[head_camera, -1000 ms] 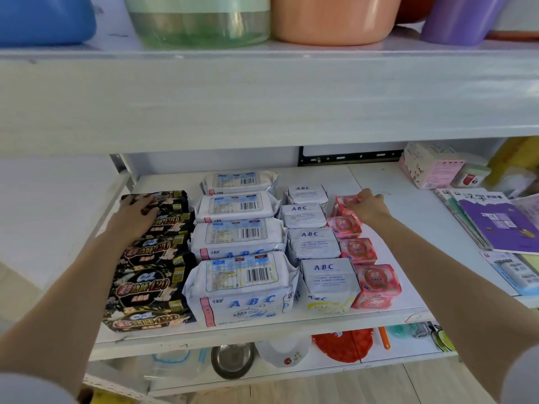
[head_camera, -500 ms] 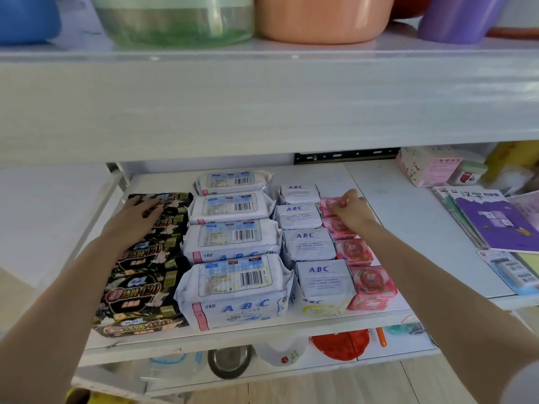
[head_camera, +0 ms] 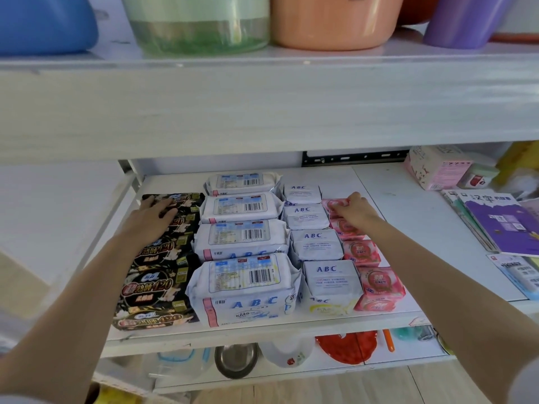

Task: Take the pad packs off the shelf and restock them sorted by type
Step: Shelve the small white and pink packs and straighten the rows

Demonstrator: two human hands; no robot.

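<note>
Reaching in from both sides, the person works over a white shelf [head_camera: 262, 330] where the pad packs lie in four rows running front to back. The left hand [head_camera: 151, 217] lies flat on the rear of the black packs [head_camera: 157, 275] in the leftmost row, its fingers straight and spread, pressing on the wrapper without gripping it. Just beside that row sit four large white packs [head_camera: 242, 258] with barcodes facing up, then four small white packs [head_camera: 316, 246] marked ABC, then the pink packs [head_camera: 376, 284] on the right. The right hand [head_camera: 354, 212] is at the back of the pink row, its fingers curled over the rearmost pink pack [head_camera: 335, 204] and pinching it against the thumb. Further right on the same level lie a pink box [head_camera: 437, 167] and a purple booklet [head_camera: 504, 225], well apart from the packs. On the board above stand plastic tubs [head_camera: 332, 21].
</note>
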